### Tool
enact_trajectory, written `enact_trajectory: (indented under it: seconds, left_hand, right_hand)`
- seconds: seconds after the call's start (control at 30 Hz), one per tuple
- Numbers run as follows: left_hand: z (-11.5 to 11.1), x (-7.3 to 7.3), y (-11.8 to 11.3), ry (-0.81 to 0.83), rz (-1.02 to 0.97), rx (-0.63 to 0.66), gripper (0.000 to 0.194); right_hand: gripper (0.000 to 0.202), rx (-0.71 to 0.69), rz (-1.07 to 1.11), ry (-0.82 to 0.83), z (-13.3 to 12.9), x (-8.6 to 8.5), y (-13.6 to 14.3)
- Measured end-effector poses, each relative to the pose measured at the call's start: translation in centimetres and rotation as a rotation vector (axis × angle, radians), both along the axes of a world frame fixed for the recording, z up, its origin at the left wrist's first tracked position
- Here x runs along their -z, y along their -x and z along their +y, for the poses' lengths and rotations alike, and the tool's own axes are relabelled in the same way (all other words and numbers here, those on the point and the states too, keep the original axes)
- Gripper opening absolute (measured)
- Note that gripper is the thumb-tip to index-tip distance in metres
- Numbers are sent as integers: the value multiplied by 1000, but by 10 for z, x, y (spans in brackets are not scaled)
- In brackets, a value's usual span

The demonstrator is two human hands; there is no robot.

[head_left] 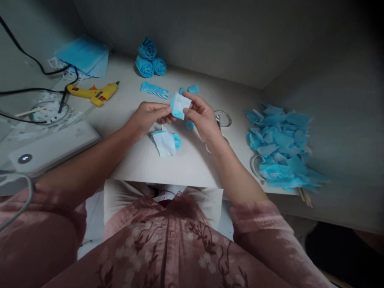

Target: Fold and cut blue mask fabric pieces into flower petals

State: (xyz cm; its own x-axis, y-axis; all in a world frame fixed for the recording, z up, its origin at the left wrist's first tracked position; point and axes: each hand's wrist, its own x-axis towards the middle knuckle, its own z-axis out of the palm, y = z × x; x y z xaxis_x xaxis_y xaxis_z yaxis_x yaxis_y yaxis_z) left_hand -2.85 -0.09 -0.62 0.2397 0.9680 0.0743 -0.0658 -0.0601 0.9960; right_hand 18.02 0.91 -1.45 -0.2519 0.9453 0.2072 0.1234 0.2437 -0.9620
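Observation:
Between my two hands is a small blue-and-white fabric piece (181,103), its pale side facing up. My left hand (154,114) pinches its left edge between thumb and fingers. On the right edge, the thumb and fingers of my right hand (202,116) are closed on the same piece. Just below on the table lie more cut pieces (165,143), white and blue. A strip of gathered blue fabric (154,90) lies beyond my left hand, and small blue pieces (193,89) lie beyond the held one.
Three blue fabric roses (147,66) sit at the back. A yellow glue gun (95,93), face masks (85,54), black cables and a white power bank (55,148) occupy the left. At right is a heap of blue petals (279,140). A roll of tape (223,119) lies behind my right wrist.

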Motion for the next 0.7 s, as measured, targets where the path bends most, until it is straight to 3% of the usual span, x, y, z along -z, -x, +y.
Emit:
enact_trajectory:
  seconds: [0.27,0.43,0.7]
  left_hand:
    - [-4,-6,-3,-64,139,-55,17]
    - [-6,-5,-5,-121,257,-71,20]
    - [-5,-9,-2,-4,69,-43,16]
  right_hand:
    - [49,-23,37,-55,-15,-25,-2]
    - [38,15,-125,-210,-12,-18,1]
    - [17,19,-271,-571,-5,-10,-5]
